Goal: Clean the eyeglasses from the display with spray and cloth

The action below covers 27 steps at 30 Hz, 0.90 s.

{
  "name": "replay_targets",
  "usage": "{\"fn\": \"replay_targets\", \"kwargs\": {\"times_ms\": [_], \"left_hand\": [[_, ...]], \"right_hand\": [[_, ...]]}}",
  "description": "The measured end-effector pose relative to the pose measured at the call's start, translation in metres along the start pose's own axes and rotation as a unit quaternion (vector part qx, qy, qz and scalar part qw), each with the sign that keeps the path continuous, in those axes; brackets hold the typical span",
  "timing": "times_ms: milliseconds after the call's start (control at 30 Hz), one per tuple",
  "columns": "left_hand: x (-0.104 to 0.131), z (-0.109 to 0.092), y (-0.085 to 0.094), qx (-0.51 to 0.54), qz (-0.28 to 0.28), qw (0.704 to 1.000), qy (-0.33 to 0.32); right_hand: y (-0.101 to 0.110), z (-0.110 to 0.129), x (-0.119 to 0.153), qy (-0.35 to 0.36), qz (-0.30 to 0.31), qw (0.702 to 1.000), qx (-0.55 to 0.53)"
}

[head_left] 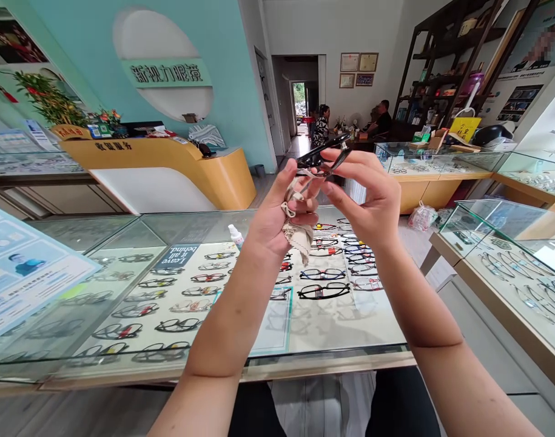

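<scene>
A pair of black-framed glasses (320,156) is held up in front of me, above the glass display case (322,352). My left hand (277,209) is closed on the frame, thumb along its left side. Bunched in the same palm, a beige cloth (299,237) hangs down below the fingers. With thumb and fingers bent, my right hand (368,191) grips the right side of the glasses near the hinge and temple. Part of the frame is hidden behind the fingers.
Rows of glasses (322,291) lie inside the case. A small white spray bottle (236,235) stands at its far side. Further display cases (509,279) stand at right, a curved counter (168,167) at back left. Two people (381,121) sit in the background.
</scene>
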<state>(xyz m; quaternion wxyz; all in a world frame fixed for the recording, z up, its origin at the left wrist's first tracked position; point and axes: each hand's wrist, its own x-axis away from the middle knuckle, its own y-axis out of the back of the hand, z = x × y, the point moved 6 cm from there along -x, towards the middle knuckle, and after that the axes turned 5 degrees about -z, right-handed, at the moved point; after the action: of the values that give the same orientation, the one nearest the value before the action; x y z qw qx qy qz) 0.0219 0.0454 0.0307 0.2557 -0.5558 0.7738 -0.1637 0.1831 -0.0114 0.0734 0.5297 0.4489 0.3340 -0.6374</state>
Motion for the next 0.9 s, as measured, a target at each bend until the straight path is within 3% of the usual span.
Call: {"fn": "replay_targets", "kwargs": {"times_ms": [200,300,367,467,533,600,667,700,800,900], "left_hand": [[0.034,0.026,-0.014,0.146,-0.005,0.970,0.196],[0.042,0.043,0.001,0.161,-0.029,0.958,0.237],[0.042,0.056,0.014,0.120,-0.022,0.960,0.253],[0.032,0.071,0.041,-0.040,0.009,0.974,0.221],[0.021,0.072,0.066,-0.205,-0.022,0.972,0.111],[0.013,0.068,0.092,-0.378,-0.093,0.921,0.001],[0.008,0.068,0.109,-0.542,-0.123,0.829,-0.057],[0.006,0.071,0.114,-0.608,-0.111,0.783,-0.068],[0.001,0.087,0.125,-0.735,-0.044,0.676,-0.036],[-0.003,0.099,0.136,-0.789,-0.023,0.613,0.025]], "right_hand": [[-0.006,0.007,0.009,0.106,0.056,0.991,0.067],[-0.011,0.003,0.023,0.107,0.083,0.989,0.056],[-0.012,-0.001,0.035,0.097,0.085,0.991,0.043],[-0.006,-0.012,0.052,0.071,0.068,0.994,0.040],[-0.002,-0.026,0.061,0.046,0.069,0.995,0.059],[0.002,-0.041,0.069,0.023,0.075,0.994,0.081],[0.005,-0.055,0.076,0.009,0.093,0.990,0.103],[0.004,-0.062,0.079,0.003,0.112,0.987,0.115],[-0.003,-0.078,0.091,-0.016,0.205,0.965,0.162],[-0.015,-0.089,0.104,-0.037,0.312,0.926,0.208]]}}
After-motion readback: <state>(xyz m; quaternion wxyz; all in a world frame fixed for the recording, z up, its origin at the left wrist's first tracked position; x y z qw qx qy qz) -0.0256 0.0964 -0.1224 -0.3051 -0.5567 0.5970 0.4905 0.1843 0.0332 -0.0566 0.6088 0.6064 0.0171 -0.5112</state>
